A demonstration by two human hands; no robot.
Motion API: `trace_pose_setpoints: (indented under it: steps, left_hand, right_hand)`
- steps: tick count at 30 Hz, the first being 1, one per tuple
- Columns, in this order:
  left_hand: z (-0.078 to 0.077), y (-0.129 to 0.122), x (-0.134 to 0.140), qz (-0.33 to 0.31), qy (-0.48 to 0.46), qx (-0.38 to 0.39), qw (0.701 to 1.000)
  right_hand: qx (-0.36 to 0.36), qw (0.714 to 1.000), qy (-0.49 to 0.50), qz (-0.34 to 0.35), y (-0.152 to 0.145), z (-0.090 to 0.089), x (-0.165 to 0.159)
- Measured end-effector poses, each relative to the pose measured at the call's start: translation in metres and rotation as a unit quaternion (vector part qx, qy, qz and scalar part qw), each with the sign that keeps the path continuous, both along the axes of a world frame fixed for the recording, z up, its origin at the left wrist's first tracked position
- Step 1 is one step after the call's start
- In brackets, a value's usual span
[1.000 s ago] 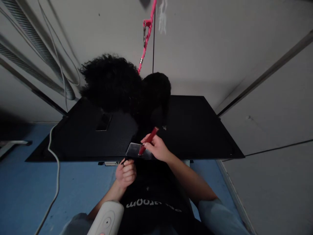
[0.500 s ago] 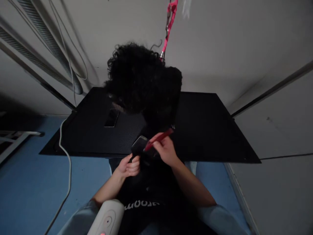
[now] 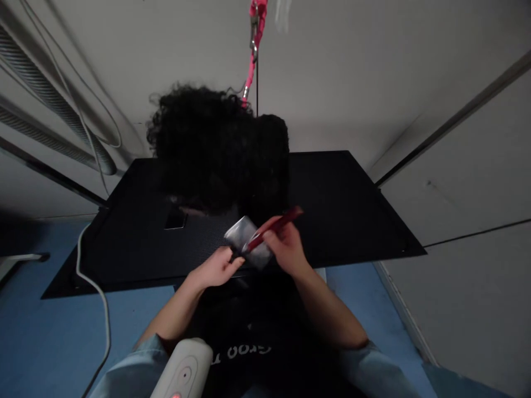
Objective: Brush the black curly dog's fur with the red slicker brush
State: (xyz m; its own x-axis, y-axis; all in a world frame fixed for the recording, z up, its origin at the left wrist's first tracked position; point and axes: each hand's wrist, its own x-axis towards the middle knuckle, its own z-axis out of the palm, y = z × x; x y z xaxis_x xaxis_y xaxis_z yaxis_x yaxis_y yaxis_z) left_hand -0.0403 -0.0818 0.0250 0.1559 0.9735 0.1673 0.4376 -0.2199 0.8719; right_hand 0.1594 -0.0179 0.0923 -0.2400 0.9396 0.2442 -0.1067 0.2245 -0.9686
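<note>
My left hand [image 3: 215, 268] is closed on the handle of what looks like a slicker brush [image 3: 239, 232], its flat silvery rectangular head tilted up over the table's near edge. In my right hand [image 3: 288, 246] is a slim red tool [image 3: 276, 225], slanting down to the left. Its lower end reaches the brush head; blur hides its exact shape. A curly black dog [image 3: 215, 149] is just beyond both hands, on the black grooming table [image 3: 332, 204]. The dog's head hangs low on the left, and its legs are hard to make out against the dark surface.
A pink tether [image 3: 251, 72] with metal clips runs up from the dog. The dark phone [image 3: 176, 219] lies on the table's left part. Grey hoses [image 3: 45, 94] hang at the left wall, and a white cable [image 3: 99, 293] drops beside the table. A white device [image 3: 185, 367] is at my chest.
My view has shifted to the right, so the dog and table appear further left. The brush head has turned to show its pale silvery face, and my left hand has rotated knuckles up.
</note>
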Motion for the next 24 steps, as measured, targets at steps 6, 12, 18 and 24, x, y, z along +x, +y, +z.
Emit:
trace_pose_setpoints:
  steps: [6, 12, 18, 24]
  left_hand:
    - [-0.004, 0.0, 0.012, -0.004, 0.175, 0.104, 0.979]
    - [-0.008, 0.008, 0.024, 0.039, 0.208, 0.173, 0.962]
    - [-0.013, 0.008, 0.029, 0.055, 0.138, 0.134, 0.98]
    - [-0.015, -0.003, 0.034, -0.009, -0.193, -0.099, 0.976]
  right_hand:
    - [0.002, 0.997, -0.028, -0.073, -0.013, 0.002, 0.002]
    - [0.015, 0.99, -0.09, -0.109, -0.012, 0.016, 0.01]
    - [0.021, 0.994, -0.106, 0.003, -0.002, 0.019, 0.013]
    - [0.014, 0.998, -0.062, 0.025, 0.012, 0.012, 0.011]
